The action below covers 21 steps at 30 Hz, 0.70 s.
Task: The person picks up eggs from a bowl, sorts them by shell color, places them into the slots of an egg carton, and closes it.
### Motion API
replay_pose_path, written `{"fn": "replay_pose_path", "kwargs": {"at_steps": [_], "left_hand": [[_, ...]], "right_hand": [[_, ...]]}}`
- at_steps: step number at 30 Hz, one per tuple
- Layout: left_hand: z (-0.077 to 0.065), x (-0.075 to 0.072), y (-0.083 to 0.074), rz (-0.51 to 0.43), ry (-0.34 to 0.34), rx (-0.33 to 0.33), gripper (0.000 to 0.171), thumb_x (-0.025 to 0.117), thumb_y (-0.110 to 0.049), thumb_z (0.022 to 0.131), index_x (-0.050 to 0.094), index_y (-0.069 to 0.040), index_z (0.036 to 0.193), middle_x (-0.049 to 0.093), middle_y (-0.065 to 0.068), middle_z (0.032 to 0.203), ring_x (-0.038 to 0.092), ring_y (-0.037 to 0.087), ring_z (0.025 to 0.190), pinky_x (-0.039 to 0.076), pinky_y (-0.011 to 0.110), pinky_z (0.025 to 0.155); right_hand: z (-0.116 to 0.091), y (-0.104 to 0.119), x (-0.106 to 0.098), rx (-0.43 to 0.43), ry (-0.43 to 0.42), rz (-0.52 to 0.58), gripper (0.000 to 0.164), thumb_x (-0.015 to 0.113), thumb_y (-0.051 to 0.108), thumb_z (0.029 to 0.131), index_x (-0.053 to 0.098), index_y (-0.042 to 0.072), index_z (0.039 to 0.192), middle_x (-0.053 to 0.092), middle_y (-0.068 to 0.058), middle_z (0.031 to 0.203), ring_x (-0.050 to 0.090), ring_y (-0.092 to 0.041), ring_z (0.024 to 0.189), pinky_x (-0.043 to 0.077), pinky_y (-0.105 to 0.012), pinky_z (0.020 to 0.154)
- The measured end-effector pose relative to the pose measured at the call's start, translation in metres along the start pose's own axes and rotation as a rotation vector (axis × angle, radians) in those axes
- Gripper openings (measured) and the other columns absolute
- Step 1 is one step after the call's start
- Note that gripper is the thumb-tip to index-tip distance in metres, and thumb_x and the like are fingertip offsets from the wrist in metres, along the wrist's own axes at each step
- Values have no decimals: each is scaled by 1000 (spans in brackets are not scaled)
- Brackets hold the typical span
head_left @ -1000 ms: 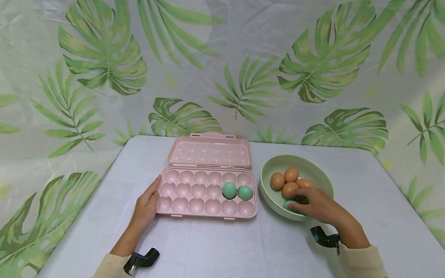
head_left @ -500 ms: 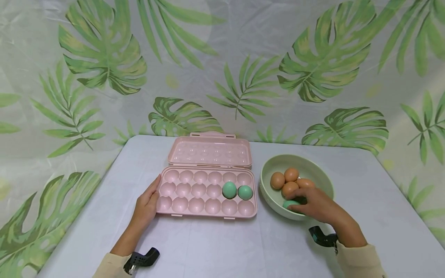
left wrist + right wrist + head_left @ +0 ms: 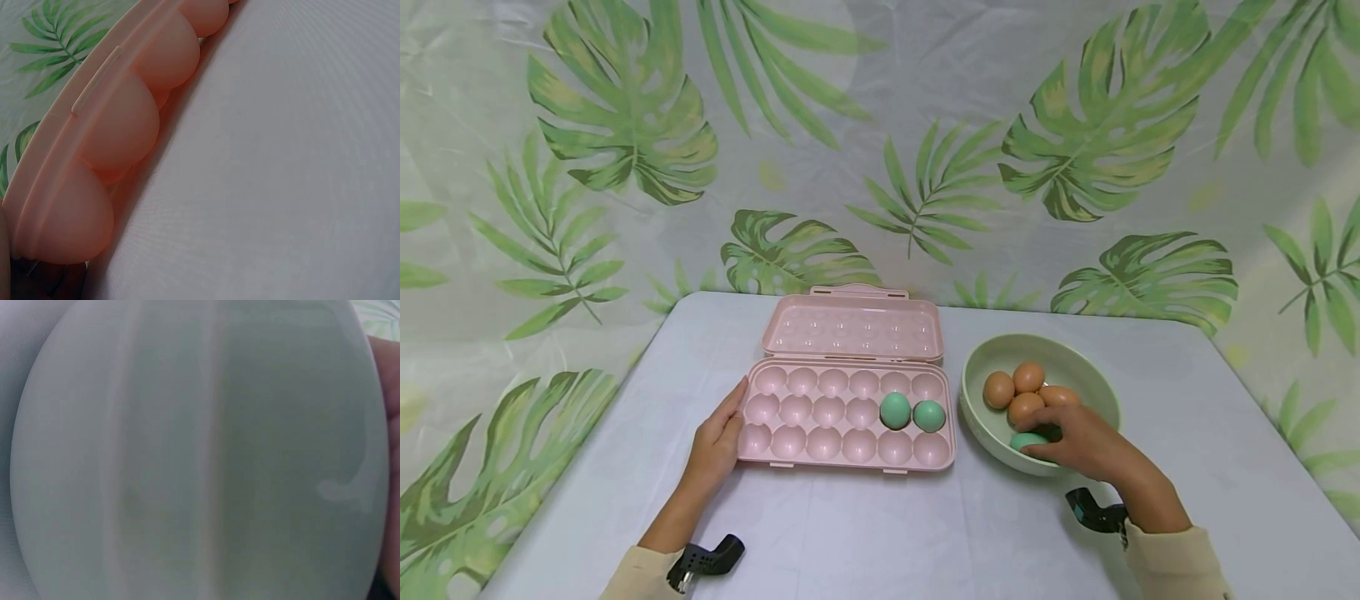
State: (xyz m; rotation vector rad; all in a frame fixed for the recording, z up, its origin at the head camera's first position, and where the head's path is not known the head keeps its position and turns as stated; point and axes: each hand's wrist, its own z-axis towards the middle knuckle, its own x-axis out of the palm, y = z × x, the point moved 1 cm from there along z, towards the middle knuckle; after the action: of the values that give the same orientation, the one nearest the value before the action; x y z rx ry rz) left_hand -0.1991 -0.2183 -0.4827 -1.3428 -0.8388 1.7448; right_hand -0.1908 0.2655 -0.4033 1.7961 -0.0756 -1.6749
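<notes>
In the head view, a pink egg tray [image 3: 808, 446] lies with its lid [image 3: 857, 321] folded back. Two green eggs [image 3: 895, 411] sit side by side at the right of its middle row. My left hand [image 3: 713, 442] grips the tray's left end; the left wrist view has dark fingers [image 3: 53, 280] beneath its rounded cups. A light green bowl [image 3: 981, 429] stands to the right, with several brown eggs [image 3: 998, 390] inside. Reaching over its near rim, my right hand [image 3: 1078, 442] pinches a green egg [image 3: 1025, 442] between thumb and fingers. Part of that egg is hidden by the hand.
A white-covered table [image 3: 865, 533] carries everything. Behind it hangs a leaf-patterned cloth [image 3: 820, 167]. The bowl's outer wall [image 3: 187, 450] fills most of the right wrist view. Black cameras [image 3: 715, 557] are strapped to both wrists.
My right wrist has shifted very slightly left, while the fingers stay at the green egg. The left hand, tray and bowl have not moved.
</notes>
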Motion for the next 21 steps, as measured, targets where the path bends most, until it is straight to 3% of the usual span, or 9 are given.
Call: {"fn": "replay_pose_path", "kwargs": {"at_steps": [10,18,21], "left_hand": [[-1,-1,-2,-17,-2,18,46,37,-6,102,38,-5,148,35,13,152,27,28,142,21,36,116],[0,0,0,-2,-5,22,46,36,-7,102,37,-5,148,35,12,153,28,27,142,21,19,114],[1,0,0,5,-6,18,46,36,-7,102,37,-5,148,34,11,153,28,27,142,21,20,114]], "right_hand": [[-1,-1,0,1,-9,11,23,79,33,79,73,20,97,67,6,98,57,-17,94,49,-33,77],[-1,-4,-1,29,-29,-19,32,80,36,77,71,15,99,67,5,97,58,-17,90,49,-32,73],[-1,-5,-2,40,-38,-19,33,80,39,76,71,16,98,67,6,97,59,-17,90,49,-33,73]]}}
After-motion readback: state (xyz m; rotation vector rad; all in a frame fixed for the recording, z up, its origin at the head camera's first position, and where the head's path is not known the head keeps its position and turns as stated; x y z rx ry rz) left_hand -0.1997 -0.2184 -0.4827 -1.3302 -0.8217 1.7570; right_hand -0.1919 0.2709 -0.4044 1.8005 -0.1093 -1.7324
